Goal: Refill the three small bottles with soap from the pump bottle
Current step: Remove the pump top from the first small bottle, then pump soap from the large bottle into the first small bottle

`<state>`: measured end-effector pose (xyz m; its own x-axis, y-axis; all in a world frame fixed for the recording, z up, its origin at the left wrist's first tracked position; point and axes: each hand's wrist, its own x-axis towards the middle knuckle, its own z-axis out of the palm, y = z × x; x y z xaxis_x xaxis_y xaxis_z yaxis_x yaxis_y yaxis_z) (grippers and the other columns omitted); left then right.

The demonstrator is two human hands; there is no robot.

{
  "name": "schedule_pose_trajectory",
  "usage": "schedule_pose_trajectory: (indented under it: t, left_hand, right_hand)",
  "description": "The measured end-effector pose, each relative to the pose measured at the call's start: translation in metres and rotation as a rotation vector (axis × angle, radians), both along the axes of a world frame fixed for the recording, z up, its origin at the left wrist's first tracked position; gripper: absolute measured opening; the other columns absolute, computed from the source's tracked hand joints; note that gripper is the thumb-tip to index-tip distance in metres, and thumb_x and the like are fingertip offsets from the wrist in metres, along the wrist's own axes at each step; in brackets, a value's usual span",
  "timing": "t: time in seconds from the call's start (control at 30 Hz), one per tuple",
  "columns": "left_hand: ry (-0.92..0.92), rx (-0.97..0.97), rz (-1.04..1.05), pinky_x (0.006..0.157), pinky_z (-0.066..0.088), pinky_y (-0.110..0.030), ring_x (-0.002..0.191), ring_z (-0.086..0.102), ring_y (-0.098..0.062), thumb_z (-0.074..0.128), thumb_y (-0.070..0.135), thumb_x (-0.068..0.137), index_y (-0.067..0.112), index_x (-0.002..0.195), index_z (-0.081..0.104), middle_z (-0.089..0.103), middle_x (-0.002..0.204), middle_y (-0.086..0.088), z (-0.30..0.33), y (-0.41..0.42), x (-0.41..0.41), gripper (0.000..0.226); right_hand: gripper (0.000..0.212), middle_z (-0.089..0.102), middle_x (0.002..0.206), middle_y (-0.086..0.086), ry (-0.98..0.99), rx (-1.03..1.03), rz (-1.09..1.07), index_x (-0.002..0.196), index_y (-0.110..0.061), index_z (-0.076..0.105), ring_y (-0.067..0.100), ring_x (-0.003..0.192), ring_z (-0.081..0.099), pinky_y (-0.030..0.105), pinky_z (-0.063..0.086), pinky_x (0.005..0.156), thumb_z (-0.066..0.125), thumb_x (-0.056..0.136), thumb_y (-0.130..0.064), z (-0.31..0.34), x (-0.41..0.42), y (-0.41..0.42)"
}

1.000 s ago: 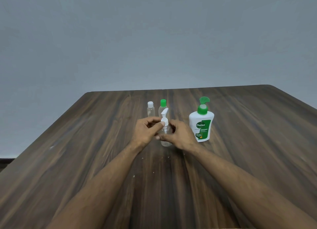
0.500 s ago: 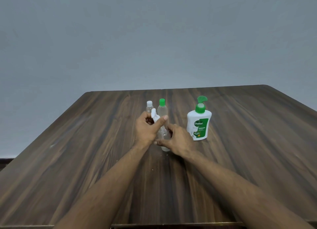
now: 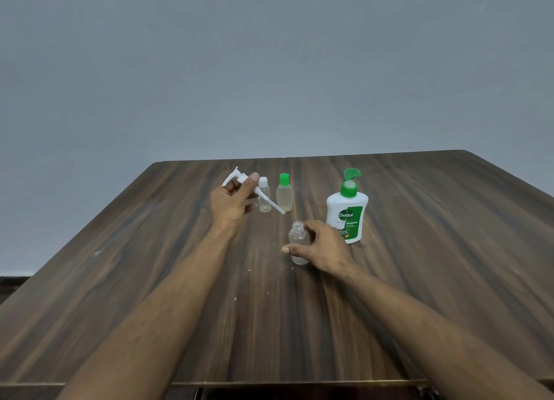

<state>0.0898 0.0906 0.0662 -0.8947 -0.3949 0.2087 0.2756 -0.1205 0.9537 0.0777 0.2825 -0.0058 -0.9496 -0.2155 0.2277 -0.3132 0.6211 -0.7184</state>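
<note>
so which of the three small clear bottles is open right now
The small clear bottle held by the right hand: bare threaded neck. The other two keep their white and green caps.

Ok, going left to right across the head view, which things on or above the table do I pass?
White pump head held in the left hand → white-capped small bottle → green-capped small bottle → open small bottle held by the right hand → Dettol pump bottle.

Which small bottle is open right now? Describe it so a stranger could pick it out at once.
On the wooden table, find the white Dettol pump bottle with the green pump. Just left of it and nearer the person, the right hand holds a small clear bottle. Unlike the white-capped bottle and green-capped bottle behind, its threaded neck is bare.
</note>
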Motion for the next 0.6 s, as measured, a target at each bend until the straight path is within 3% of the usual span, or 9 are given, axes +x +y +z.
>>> schedule_pose_trajectory:
  t: [0.07,0.13,0.27,0.37,0.53,0.6]
  left_hand:
    - [-0.126,0.085,0.02,0.057,0.055,-0.023,0.059,0.063,-0.007,0.078,0.027,0.082,0.018,0.077,0.07,0.068,0.064,0.006,-0.004,-0.008,-0.002,0.014]
    - [-0.332,0.122,0.003,0.053,0.054,-0.024,0.053,0.059,-0.009,0.08,0.03,0.08,0.016,0.075,0.069,0.064,0.061,0.002,-0.012,-0.015,-0.004,0.019]
    - [-0.646,-0.131,-0.112,0.044,0.049,-0.019,0.041,0.049,-0.007,0.083,0.039,0.075,0.012,0.075,0.066,0.053,0.053,0.001,-0.033,-0.018,-0.004,0.032]
    - [-0.711,-0.38,-0.149,0.04,0.043,-0.018,0.039,0.046,-0.009,0.087,0.032,0.071,0.011,0.069,0.06,0.05,0.051,-0.002,-0.044,-0.011,-0.003,0.034]
    - [-0.76,-0.724,-0.067,0.036,0.038,-0.018,0.043,0.052,-0.015,0.09,0.031,0.064,0.009,0.067,0.063,0.061,0.06,-0.005,-0.051,0.002,-0.007,0.036]
    - [-0.731,-0.805,-0.043,0.043,0.041,-0.02,0.051,0.056,-0.018,0.09,0.033,0.064,0.01,0.066,0.063,0.061,0.063,-0.003,-0.054,0.006,-0.006,0.035]
  right_hand:
    - [0.051,0.064,0.089,-0.015,-0.003,-0.028,-0.006,0.098,-0.025,0.067,0.006,0.079,0.058,0.025,0.043,0.062,0.086,0.066,-0.06,0.0,0.001,0.002]
    - [0.049,0.063,0.084,-0.015,0.005,-0.055,-0.015,0.095,-0.026,0.065,0.007,0.075,0.057,0.026,0.04,0.061,0.087,0.065,-0.058,-0.001,0.003,0.005]
    - [0.055,0.066,0.083,-0.009,0.019,-0.048,-0.033,0.093,-0.024,0.06,0.011,0.074,0.059,0.037,0.05,0.067,0.088,0.062,-0.06,0.001,0.004,0.011]
    - [0.055,0.064,0.079,-0.006,0.031,-0.01,-0.01,0.083,-0.027,0.052,0.011,0.069,0.054,0.04,0.05,0.066,0.086,0.062,-0.064,0.003,0.005,0.015]
    - [0.057,0.059,0.076,-0.009,0.049,-0.021,-0.005,0.088,-0.024,0.058,0.009,0.068,0.051,0.035,0.046,0.063,0.085,0.061,-0.066,0.009,0.008,0.019]
    - [0.059,0.062,0.079,-0.006,0.036,-0.022,-0.003,0.093,-0.02,0.062,0.012,0.072,0.052,0.038,0.049,0.067,0.085,0.062,-0.065,0.009,0.009,0.021]
